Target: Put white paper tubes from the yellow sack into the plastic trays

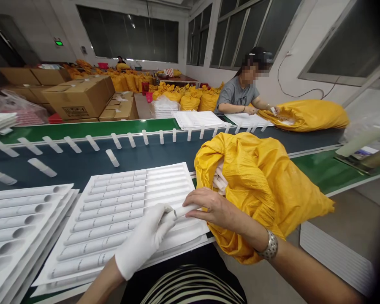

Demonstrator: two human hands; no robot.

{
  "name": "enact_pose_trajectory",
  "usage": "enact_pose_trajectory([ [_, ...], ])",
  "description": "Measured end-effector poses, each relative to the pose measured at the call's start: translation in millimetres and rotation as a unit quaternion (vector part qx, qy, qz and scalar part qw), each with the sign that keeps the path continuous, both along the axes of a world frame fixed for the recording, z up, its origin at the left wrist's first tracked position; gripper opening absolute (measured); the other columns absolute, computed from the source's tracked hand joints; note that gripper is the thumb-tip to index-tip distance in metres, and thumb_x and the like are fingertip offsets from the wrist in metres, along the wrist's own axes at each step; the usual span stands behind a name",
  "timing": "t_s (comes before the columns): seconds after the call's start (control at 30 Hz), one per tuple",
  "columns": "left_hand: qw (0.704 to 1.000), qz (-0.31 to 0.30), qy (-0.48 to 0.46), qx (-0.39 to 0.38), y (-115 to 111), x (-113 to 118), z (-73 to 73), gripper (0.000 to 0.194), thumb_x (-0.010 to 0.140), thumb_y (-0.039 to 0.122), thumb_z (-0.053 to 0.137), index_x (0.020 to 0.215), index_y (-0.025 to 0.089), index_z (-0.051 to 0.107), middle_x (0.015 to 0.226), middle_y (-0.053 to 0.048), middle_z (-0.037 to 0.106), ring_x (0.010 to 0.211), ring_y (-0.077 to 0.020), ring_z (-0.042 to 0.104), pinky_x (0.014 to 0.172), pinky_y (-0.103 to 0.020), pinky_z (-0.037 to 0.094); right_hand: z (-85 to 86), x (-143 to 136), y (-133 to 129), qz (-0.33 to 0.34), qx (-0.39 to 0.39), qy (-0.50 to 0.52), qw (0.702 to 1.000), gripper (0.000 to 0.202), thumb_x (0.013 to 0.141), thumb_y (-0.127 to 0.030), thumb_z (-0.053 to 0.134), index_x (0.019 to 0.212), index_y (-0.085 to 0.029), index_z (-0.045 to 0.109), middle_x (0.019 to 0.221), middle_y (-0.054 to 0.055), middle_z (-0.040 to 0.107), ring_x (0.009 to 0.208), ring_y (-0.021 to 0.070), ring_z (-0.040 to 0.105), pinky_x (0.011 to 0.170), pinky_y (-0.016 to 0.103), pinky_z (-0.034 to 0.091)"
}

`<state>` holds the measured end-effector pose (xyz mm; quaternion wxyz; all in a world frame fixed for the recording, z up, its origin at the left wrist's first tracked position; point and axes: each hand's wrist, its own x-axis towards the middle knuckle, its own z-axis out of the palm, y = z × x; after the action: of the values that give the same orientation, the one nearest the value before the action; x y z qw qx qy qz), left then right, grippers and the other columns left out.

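A white tube is held between my two hands above a white grooved tray. My left hand, in a white glove, is closed around the tube's left end. Bare, with a metal bracelet at the wrist, my right hand pinches the right end between thumb and fingers. Printed white tubes fill the tray's left part in rows; grooves show bare at its right. An open yellow sack with white tubes inside lies right beside my right hand.
Stacked trays stand at the left. Behind runs a dark conveyor belt carrying several white tubes. Across it a person handles a small white piece near another yellow sack. Cardboard boxes and more sacks are farther back.
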<state>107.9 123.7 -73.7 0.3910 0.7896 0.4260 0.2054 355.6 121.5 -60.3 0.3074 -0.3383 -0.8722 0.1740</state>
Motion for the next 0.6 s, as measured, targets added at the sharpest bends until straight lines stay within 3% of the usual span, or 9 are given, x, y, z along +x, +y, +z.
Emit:
enact_pose_trajectory([
  [0.17,0.996,0.003,-0.072,-0.045,-11.3,13.6,-0.2,0.021,0.099,0.039,0.047,0.108,0.023,0.057,0.104,-0.003,0.067,0.098,-0.0208,0.064,0.090,-0.031,0.049,7.1,-0.3,1.1,0.035,-0.027,-0.030,0.999,0.028,0.102,-0.042,0.056,0.108,-0.017,0.068,0.103,0.010,0.070,0.098,0.0224,0.067,0.086,0.034,0.052],
  [0.27,0.994,-0.007,-0.106,-0.021,-16.1,19.0,-8.4,0.019,0.098,0.033,0.048,0.115,0.024,0.055,0.113,-0.004,0.066,0.106,-0.0212,0.062,0.097,-0.033,0.048,12.5,-0.1,-0.9,0.011,-0.154,-0.032,0.987,0.036,0.101,-0.049,0.055,0.119,-0.019,0.061,0.092,0.004,0.071,0.077,0.0175,0.067,0.073,0.028,0.052],
  [0.33,0.995,-0.001,-0.103,-0.014,-17.3,19.2,-11.9,0.020,0.098,0.031,0.047,0.116,0.024,0.053,0.115,-0.004,0.065,0.109,-0.0219,0.062,0.099,-0.035,0.047,16.6,2.2,-2.8,-0.016,-0.211,-0.033,0.977,0.048,0.095,-0.055,0.063,0.127,-0.021,0.053,0.098,0.003,0.070,0.073,0.0156,0.065,0.070,0.026,0.052],
  [0.4,0.996,0.021,-0.080,-0.018,-16.4,16.0,-11.9,0.019,0.098,0.032,0.048,0.114,0.024,0.054,0.111,-0.005,0.065,0.106,-0.0231,0.062,0.097,-0.037,0.047,20.1,6.8,-5.1,-0.019,-0.194,-0.042,0.980,0.057,0.088,-0.058,0.071,0.128,-0.023,0.050,0.113,0.005,0.066,0.086,0.0177,0.064,0.076,0.027,0.051],
  [0.47,0.998,0.029,-0.055,-0.028,-14.8,11.5,-8.9,0.019,0.098,0.035,0.048,0.112,0.023,0.055,0.105,-0.004,0.065,0.100,-0.0233,0.062,0.093,-0.037,0.048,21.5,11.4,-7.7,-0.004,-0.145,-0.052,0.988,0.045,0.092,-0.054,0.068,0.121,-0.022,0.053,0.116,0.006,0.062,0.099,0.0201,0.061,0.085,0.029,0.049],
  [0.53,0.998,0.011,-0.044,-0.032,-14.8,8.6,-5.7,0.019,0.100,0.036,0.047,0.111,0.024,0.055,0.103,-0.003,0.065,0.098,-0.0223,0.062,0.092,-0.037,0.049,19.8,13.6,-10.6,0.006,-0.128,-0.050,0.990,0.028,0.102,-0.046,0.055,0.113,-0.020,0.055,0.105,0.005,0.062,0.094,0.0187,0.060,0.083,0.028,0.047],
  [0.6,0.999,-0.002,-0.051,-0.015,-17.2,8.7,-5.6,0.017,0.102,0.035,0.045,0.113,0.025,0.054,0.104,-0.002,0.064,0.098,-0.0207,0.062,0.092,-0.035,0.049,15.1,12.4,-13.6,-0.002,-0.140,-0.042,0.989,0.026,0.106,-0.044,0.049,0.108,-0.019,0.055,0.096,0.004,0.061,0.084,0.0168,0.059,0.076,0.027,0.047],
])
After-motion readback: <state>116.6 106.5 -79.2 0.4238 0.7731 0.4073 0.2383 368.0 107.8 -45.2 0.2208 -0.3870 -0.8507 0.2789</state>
